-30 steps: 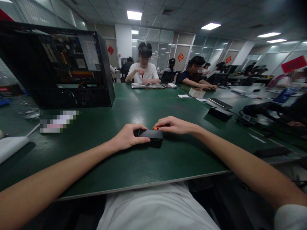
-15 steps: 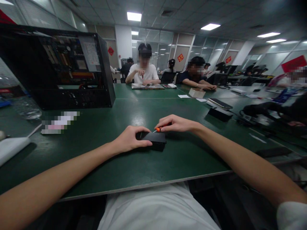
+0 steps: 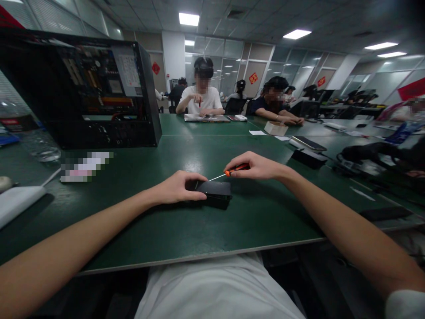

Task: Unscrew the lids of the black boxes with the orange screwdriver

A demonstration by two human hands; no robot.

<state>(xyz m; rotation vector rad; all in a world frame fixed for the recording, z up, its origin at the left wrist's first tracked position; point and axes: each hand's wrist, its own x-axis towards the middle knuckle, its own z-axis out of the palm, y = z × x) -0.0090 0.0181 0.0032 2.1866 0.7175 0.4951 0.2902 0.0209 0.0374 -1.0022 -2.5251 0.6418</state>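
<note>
A small flat black box (image 3: 214, 191) lies on the green table (image 3: 232, 221) in front of me. My left hand (image 3: 177, 187) is closed around its left end and presses it to the table. My right hand (image 3: 257, 166) pinches a thin screwdriver (image 3: 232, 170) with an orange and black handle. Its metal shaft slants down to the left, and the tip sits at the box's upper left edge, close to my left fingers.
An open black computer case (image 3: 83, 88) stands at the back left, with a plastic bottle (image 3: 36, 141) beside it. A white object (image 3: 16, 201) lies at the left edge. Black devices and cables (image 3: 308, 153) lie to the right. Other people sit at the table's far side.
My right hand has lifted and drawn back to the right, so the screwdriver's shaft shows where before only the handle showed. My left hand keeps its hold on the box.
</note>
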